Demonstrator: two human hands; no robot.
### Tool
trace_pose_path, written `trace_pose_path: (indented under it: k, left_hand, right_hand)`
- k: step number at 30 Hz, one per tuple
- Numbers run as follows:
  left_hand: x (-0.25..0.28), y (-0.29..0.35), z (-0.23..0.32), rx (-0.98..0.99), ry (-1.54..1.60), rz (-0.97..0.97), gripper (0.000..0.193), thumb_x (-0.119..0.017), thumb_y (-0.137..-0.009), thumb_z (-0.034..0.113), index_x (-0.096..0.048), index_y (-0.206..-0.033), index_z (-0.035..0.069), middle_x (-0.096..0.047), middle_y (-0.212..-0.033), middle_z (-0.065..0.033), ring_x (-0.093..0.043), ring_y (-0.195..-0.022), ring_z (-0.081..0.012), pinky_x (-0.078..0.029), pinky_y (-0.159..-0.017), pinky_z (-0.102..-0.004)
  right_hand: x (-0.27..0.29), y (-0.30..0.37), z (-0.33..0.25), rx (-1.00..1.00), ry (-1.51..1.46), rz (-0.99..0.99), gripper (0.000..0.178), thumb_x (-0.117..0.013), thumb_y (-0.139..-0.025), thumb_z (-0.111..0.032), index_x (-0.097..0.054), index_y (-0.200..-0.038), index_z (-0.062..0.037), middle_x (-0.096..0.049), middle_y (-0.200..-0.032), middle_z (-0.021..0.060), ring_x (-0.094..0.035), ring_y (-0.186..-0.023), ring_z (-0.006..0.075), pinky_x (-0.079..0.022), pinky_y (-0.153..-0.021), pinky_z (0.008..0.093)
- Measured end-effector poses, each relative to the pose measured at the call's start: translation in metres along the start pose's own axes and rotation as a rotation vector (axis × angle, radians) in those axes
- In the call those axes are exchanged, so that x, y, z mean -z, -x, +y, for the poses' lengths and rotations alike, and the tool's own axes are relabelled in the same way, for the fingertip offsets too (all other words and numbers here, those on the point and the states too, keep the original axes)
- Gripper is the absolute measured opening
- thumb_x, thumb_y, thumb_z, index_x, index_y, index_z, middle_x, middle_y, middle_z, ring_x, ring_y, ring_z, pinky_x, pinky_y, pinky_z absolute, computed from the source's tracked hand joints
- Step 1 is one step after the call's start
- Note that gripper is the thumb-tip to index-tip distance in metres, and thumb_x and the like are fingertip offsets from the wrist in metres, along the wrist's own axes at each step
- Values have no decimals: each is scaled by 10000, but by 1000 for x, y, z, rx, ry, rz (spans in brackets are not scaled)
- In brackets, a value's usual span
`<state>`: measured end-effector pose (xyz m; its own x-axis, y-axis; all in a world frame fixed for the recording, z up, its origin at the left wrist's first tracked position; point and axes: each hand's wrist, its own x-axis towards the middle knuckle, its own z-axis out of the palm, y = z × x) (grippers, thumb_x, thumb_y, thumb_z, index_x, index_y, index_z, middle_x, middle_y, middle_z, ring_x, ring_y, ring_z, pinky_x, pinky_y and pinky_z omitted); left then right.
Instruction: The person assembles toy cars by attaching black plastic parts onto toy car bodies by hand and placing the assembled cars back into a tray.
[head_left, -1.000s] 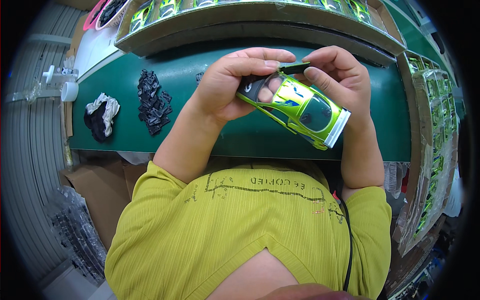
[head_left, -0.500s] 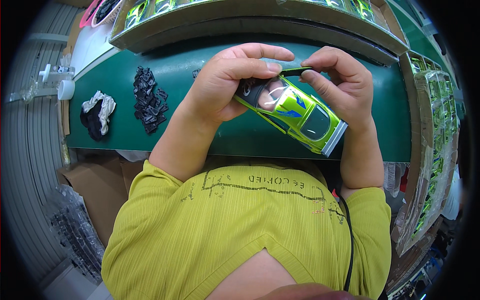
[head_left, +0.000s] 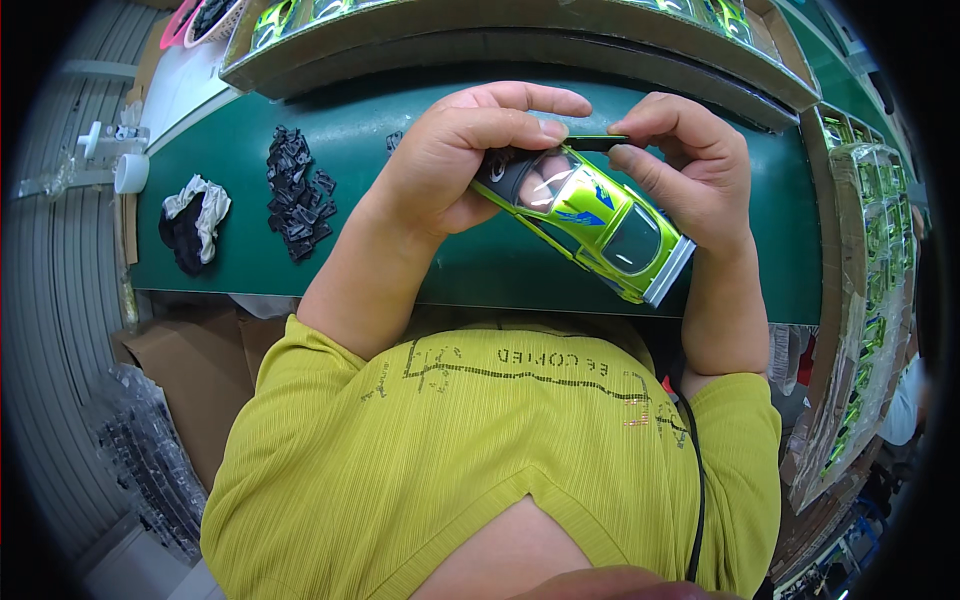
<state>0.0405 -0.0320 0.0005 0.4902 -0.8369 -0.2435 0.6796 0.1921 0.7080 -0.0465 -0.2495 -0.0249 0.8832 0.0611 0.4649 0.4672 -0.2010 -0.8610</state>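
A bright green toy car body (head_left: 590,215) with blue markings hangs tilted over the table, its grey rear spoiler pointing toward my lower right. My left hand (head_left: 465,150) grips it at the black front end; some of its fingers show through the clear windshield. A green-edged black car door (head_left: 597,143) stands swung out from the car's far side. Between thumb and forefinger, my right hand (head_left: 690,165) pinches the outer end of that door. On the table to the left lies a pile of small black plastic parts (head_left: 297,195).
A crumpled black-and-white cloth (head_left: 195,225) lies at the table's left. Along the far edge runs a long cardboard tray (head_left: 520,65) of green car bodies; another cardboard box (head_left: 845,300) with wrapped green bodies stands at the right. A pink basket (head_left: 183,25) sits far left.
The door and the right hand's fingertips have shifted very slightly to the right. Both hands keep their grips, and the car stays in nearly the same place.
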Motion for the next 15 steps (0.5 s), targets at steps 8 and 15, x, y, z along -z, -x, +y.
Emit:
trace_pose_path:
  k: [8,15]
  left_hand:
    - [8,-3,-5,-32,-67,-40,392,-569,-905,52,-559,-1273,-84,-713,-961,-174,-724,-732,-160,-602,-736,-256]
    - [5,-6,-12,-24,-150,12,395,-591,-886,49,-571,-1260,-78,-686,-1078,-185,-720,-904,-196,-596,-831,-300]
  right_hand:
    - [-3,-1,-1,97,158,-29,131,-748,-827,-32,-708,-952,-25,-682,-863,66,-652,-772,147,-518,-693,240]
    - [-3,-5,1,189,231,-105,123,-751,-818,-33,-711,-934,-26,-671,-818,77,-652,-740,170,-508,-660,250]
